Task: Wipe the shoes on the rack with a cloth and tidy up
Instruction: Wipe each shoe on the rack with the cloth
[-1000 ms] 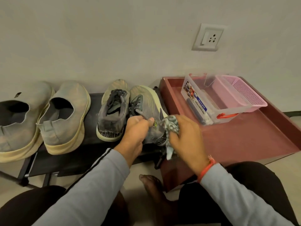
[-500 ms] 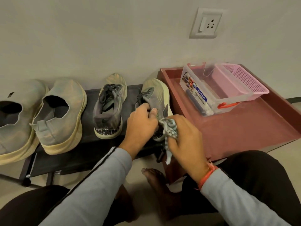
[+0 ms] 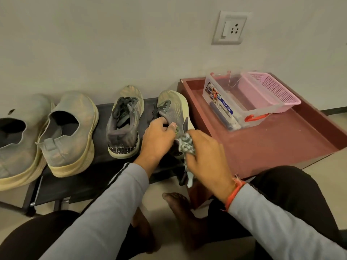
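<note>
Nearest the camera, the right hand [image 3: 204, 154] held its grip clenched around the patterned cloth [image 3: 185, 145], with a loose tail of cloth hanging below the fist. The cloth was pressed against the heel end of the right grey laced shoe [image 3: 171, 113]. Just to the left, the left hand [image 3: 157, 138] gripped that shoe at its collar, the thumb over the opening and the fingers curled on the upper. The shoe stood on the dark rack [image 3: 101, 177] at the right end, toe toward the wall.

Status, as a judgement: wiping was in progress on this one shoe. Whether any other shoe had been wiped could not be determined; the uppers and soles of all shoes appeared dusty or stained. The tidy-up step was judged not yet done.

Count on the rack, left to right:
- Two large beige slip-on shoes, the left slip-on [image 3: 13, 139] and the right slip-on [image 3: 69, 132], touching each other.
- Two grey laced shoes: the left laced shoe [image 3: 124, 122], standing apart from the one in hand.

Total: four shoes, one cloth.

To the right, one red-brown tray [image 3: 281, 143] carried one clear plastic box [image 3: 225, 104] and one pink basket [image 3: 270, 91] lying partly in it. Farthest, the wall bore one switch-and-socket plate [image 3: 230, 28].
</note>
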